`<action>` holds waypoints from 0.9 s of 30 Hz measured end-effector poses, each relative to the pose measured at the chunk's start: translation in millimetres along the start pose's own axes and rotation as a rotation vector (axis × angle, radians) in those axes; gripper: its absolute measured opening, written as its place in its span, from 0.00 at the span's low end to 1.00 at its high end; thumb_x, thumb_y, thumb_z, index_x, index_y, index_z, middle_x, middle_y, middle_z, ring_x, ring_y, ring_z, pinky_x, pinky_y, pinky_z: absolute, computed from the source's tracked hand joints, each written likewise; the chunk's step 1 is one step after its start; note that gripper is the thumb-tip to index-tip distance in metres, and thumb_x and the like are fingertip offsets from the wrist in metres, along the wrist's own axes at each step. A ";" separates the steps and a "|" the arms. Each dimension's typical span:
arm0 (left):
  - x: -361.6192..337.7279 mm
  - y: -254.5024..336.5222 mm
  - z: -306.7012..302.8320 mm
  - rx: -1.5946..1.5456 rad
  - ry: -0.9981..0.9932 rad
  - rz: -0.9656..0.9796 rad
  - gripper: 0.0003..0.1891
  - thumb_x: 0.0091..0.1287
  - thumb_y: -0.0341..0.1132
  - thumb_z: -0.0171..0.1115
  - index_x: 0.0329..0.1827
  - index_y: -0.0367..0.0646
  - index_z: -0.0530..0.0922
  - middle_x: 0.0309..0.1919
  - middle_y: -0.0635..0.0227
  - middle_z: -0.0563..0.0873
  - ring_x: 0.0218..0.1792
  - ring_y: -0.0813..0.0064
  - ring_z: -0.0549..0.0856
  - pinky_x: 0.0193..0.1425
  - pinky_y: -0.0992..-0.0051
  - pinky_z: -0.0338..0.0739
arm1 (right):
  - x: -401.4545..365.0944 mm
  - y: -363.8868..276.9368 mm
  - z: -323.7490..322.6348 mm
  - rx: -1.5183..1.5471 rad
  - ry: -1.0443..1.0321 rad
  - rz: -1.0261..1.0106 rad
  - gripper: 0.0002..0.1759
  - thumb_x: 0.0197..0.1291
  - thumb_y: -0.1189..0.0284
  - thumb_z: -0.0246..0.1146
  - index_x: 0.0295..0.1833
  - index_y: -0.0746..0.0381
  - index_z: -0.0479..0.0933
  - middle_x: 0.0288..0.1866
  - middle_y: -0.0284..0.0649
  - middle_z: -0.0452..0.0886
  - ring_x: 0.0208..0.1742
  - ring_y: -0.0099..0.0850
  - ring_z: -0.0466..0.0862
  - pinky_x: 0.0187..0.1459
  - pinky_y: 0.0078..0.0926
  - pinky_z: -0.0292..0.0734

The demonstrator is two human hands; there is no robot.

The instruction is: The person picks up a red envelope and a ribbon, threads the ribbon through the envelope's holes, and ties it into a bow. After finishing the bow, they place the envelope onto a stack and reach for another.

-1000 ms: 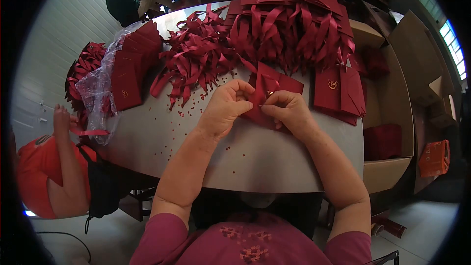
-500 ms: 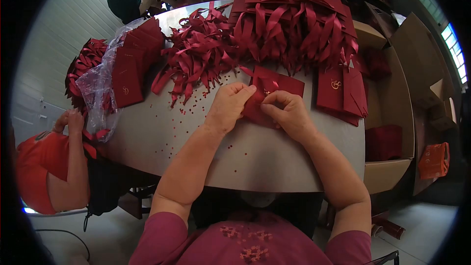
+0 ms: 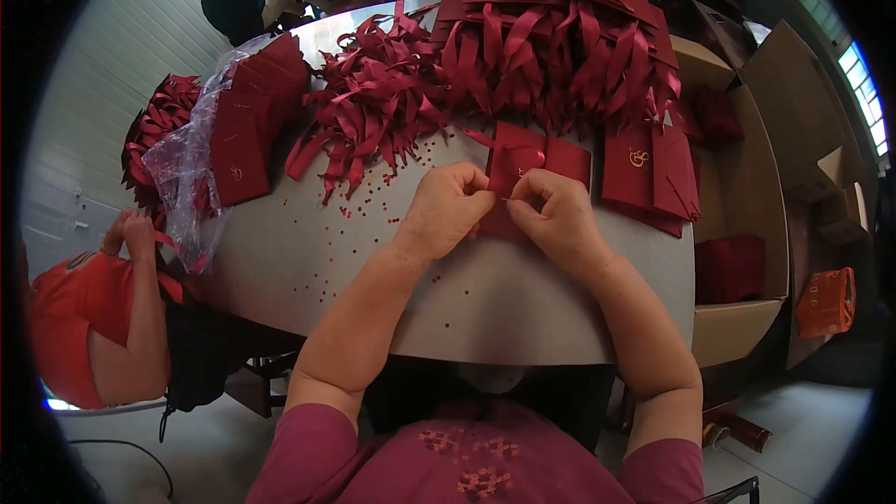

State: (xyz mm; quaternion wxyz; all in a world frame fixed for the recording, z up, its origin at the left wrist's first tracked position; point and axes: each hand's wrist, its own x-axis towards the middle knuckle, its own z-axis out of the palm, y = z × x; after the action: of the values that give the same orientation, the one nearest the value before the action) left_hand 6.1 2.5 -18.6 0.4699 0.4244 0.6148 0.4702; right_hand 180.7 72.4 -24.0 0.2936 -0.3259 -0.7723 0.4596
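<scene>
A dark red paper bag (image 3: 567, 161) with a gold logo lies flat on the table under my hands. A red ribbon (image 3: 511, 166) loops over its front and runs down to my fingers. My left hand (image 3: 450, 205) is closed in a pinch on the ribbon at the bag's left edge. Opposite it, my right hand (image 3: 557, 215) pinches too, with a small pale tip showing at its fingertips. The two hands are close together, and my fingers partly hide what they grip. A heap of loose red ribbons (image 3: 373, 98) lies beyond my left hand.
Stacked bags with ribbon handles (image 3: 560, 47) fill the table's far side. More bags (image 3: 639, 163) lie at right, beside an open cardboard box (image 3: 737, 331). Bags (image 3: 241, 145) and clear plastic (image 3: 182, 163) are at left, near a person in orange (image 3: 103, 317). Red dots litter the table (image 3: 523, 317).
The bag has shifted slightly right and sits straighter. My left hand has moved a little right and down, and my fingertips are now lower on the bag. Both hands remain pinched.
</scene>
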 end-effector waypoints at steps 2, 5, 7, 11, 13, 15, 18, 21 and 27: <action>-0.9 0.2 1.5 0.026 -0.005 -0.010 0.03 0.63 0.27 0.61 0.36 0.36 0.79 0.20 0.72 0.81 0.19 0.85 0.77 0.23 0.80 0.71 | -0.3 -0.1 0.3 -0.057 0.005 -0.084 0.05 0.54 0.78 0.66 0.33 0.66 0.76 0.26 0.41 0.78 0.27 0.28 0.77 0.30 0.28 0.71; 0.5 -8.8 6.0 0.230 0.050 0.108 0.04 0.64 0.28 0.61 0.36 0.36 0.79 0.21 0.71 0.81 0.19 0.83 0.79 0.23 0.79 0.73 | -1.1 -0.8 4.4 -0.233 0.050 -0.256 0.03 0.55 0.79 0.64 0.34 0.66 0.75 0.30 0.44 0.78 0.30 0.38 0.79 0.33 0.33 0.73; 0.4 -7.0 5.8 0.144 0.006 0.051 0.03 0.66 0.28 0.61 0.37 0.37 0.79 0.25 0.72 0.82 0.21 0.85 0.79 0.24 0.81 0.74 | -2.6 -2.1 7.4 -0.350 0.088 -0.342 0.03 0.55 0.80 0.63 0.34 0.66 0.75 0.31 0.48 0.78 0.32 0.46 0.80 0.34 0.37 0.75; -0.7 -6.3 3.2 0.091 -0.055 0.002 0.04 0.70 0.28 0.59 0.41 0.37 0.80 0.30 0.73 0.84 0.24 0.86 0.79 0.26 0.83 0.76 | -5.2 -2.8 7.8 -0.423 0.058 -0.336 0.04 0.57 0.79 0.62 0.34 0.64 0.72 0.34 0.48 0.75 0.37 0.50 0.80 0.37 0.47 0.76; -2.0 -1.6 3.1 0.004 -0.076 0.002 0.05 0.71 0.28 0.58 0.44 0.36 0.80 0.31 0.72 0.84 0.24 0.86 0.80 0.27 0.82 0.77 | -5.7 -2.9 7.6 -0.393 0.071 -0.332 0.04 0.57 0.79 0.62 0.35 0.64 0.73 0.34 0.47 0.75 0.36 0.50 0.80 0.37 0.47 0.77; -2.5 2.0 0.9 -0.082 -0.096 0.002 0.07 0.71 0.28 0.57 0.46 0.35 0.81 0.32 0.71 0.84 0.24 0.85 0.80 0.28 0.81 0.77 | -6.5 -4.9 8.0 -0.377 0.127 -0.340 0.03 0.57 0.78 0.63 0.36 0.65 0.76 0.34 0.46 0.76 0.36 0.48 0.81 0.37 0.44 0.77; 1.2 2.8 -6.7 -0.157 -0.174 -0.029 0.11 0.72 0.27 0.56 0.52 0.34 0.81 0.33 0.70 0.84 0.25 0.83 0.81 0.30 0.79 0.79 | -4.7 -2.5 1.2 -0.134 0.082 -0.265 0.04 0.56 0.78 0.65 0.37 0.65 0.79 0.33 0.45 0.78 0.34 0.45 0.81 0.36 0.39 0.77; 8.4 -5.9 -13.1 -0.317 -0.246 -0.171 0.12 0.71 0.26 0.56 0.54 0.34 0.81 0.34 0.70 0.85 0.25 0.81 0.82 0.31 0.78 0.79 | -4.2 -5.7 -3.5 -0.108 0.067 -0.187 0.05 0.54 0.78 0.67 0.38 0.65 0.81 0.33 0.45 0.81 0.34 0.42 0.82 0.37 0.34 0.77; 5.8 2.5 -13.1 -0.108 -0.351 -0.131 0.11 0.66 0.29 0.57 0.47 0.36 0.84 0.29 0.72 0.84 0.25 0.82 0.81 0.33 0.80 0.75 | -3.4 6.2 2.0 -0.022 -0.001 -0.129 0.05 0.53 0.79 0.67 0.37 0.65 0.80 0.32 0.45 0.82 0.34 0.40 0.84 0.38 0.31 0.78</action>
State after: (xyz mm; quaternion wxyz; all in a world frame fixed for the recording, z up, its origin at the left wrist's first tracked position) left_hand -7.6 6.3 -15.7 0.6215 0.4331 0.5237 0.3897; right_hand 182.7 70.9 -30.9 0.3184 -0.2782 -0.7970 0.4312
